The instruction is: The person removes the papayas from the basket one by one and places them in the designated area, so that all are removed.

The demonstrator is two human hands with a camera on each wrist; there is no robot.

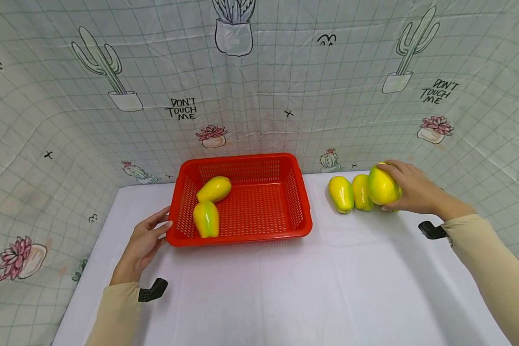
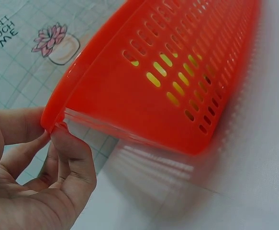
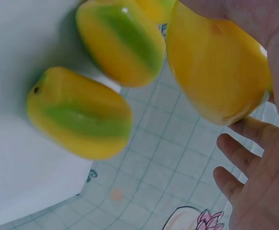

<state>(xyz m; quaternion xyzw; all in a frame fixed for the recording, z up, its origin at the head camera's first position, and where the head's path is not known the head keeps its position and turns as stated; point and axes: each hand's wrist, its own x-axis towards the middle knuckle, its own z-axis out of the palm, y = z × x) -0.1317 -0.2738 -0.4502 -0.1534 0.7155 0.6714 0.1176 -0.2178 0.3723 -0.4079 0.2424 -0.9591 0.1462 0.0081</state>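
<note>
A yellow-green mango was gripped in the right hand at the table's far right, beside two others. The red basket's corner was touched by the left hand, fingers relaxed; two mangoes were seen inside.

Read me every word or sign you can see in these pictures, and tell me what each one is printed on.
"DON'T TOUCH ME": on the cactus-print backdrop cloth, left of middle.
"DON'T TOUCH ME": same cloth, upper right.
"DON'T TOUCH ME", partly cut off: on the cloth in the left wrist view.
Small "x" marks: on the cloth.
The red basket and mangoes carry no text.
</note>
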